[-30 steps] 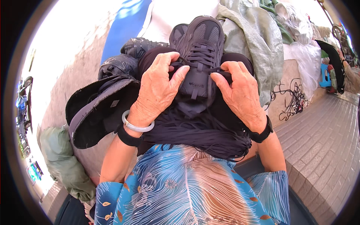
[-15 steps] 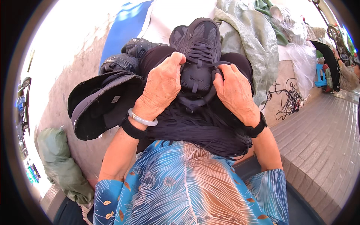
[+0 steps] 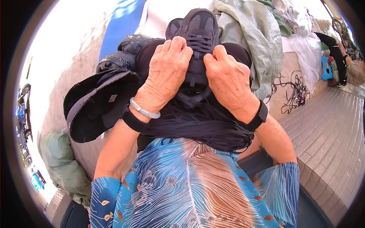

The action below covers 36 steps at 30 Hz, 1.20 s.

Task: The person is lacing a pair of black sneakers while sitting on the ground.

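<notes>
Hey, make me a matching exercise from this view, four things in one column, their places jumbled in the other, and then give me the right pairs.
Column one
1. Laced dark shoe
2. Pale bangle
3. Bundle of dark laces
4. Green sack

Column two
A. Bunched just beyond the patterned blue top
B. In the lower left of the view
C. Between the left hand and the right hand
D. Around the left wrist

Right pairs: 1-C, 2-D, 3-A, 4-B
</notes>
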Tool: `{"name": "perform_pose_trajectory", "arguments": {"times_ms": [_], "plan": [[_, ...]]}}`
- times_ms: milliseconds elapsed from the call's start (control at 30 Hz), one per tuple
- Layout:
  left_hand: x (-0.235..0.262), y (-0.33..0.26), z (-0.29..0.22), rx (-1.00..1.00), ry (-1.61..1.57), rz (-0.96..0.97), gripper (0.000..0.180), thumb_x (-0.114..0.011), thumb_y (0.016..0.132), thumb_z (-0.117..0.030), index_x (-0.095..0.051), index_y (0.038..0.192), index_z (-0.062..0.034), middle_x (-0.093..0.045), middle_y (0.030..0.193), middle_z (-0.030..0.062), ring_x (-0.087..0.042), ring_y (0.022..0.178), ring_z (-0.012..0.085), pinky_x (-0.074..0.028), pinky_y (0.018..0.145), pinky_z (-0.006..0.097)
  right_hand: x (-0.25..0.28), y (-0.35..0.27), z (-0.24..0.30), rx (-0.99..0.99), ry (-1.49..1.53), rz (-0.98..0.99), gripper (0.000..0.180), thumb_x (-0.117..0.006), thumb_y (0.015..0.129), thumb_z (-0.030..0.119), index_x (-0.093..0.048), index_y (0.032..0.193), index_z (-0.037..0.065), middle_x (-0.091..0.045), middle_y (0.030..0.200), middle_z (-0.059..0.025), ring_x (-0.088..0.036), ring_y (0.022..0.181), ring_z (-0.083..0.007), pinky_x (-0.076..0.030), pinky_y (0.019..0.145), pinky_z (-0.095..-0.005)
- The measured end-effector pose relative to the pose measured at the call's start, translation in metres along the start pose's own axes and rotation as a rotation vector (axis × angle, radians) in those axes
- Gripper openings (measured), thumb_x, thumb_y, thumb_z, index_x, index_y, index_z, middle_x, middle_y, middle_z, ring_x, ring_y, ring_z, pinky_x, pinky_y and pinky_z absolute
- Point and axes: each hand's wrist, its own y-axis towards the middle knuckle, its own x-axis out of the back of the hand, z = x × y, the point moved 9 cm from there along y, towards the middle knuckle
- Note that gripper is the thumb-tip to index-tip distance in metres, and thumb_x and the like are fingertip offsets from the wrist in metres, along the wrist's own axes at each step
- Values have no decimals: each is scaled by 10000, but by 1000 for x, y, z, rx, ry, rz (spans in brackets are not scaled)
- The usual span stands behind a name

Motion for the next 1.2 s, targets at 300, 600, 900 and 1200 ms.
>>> {"name": "perform_pose_trajectory", "arguments": {"times_ms": [300,600,900,1200], "plan": [[9,-2,1,-10,-51,-41,149,-693,755,-33,-607,873,-62,-540,918,66,-558,874,268,-444,797,363,-3,8,11,120,-65,-11,105,-655,670,91,-598,752,61,-524,836,-74,-605,729,-200,-486,602,-312],[35,-28,12,219,-491,-163,165,-744,757,9,-599,830,-24,-587,755,86,-600,686,246,-489,623,331,10,7,1,26,82,-45,139,-660,659,79,-565,757,54,-511,806,-75,-604,735,-215,-480,611,-330],[57,-46,-31,124,-755,-25,214,-815,671,23,-651,797,-31,-654,804,82,-641,714,201,-510,608,281,-3,23,21,156,-211,140,102,-690,653,152,-679,726,82,-585,804,-55,-610,749,-192,-447,577,-304],[76,-51,-59,39,-1025,20,209,-831,653,-23,-654,763,-36,-660,772,72,-655,696,230,-536,626,317,-4,15,1,140,197,118,60,-608,839,31,-568,801,8,-551,796,-82,-597,738,-190,-451,603,-310]]}}
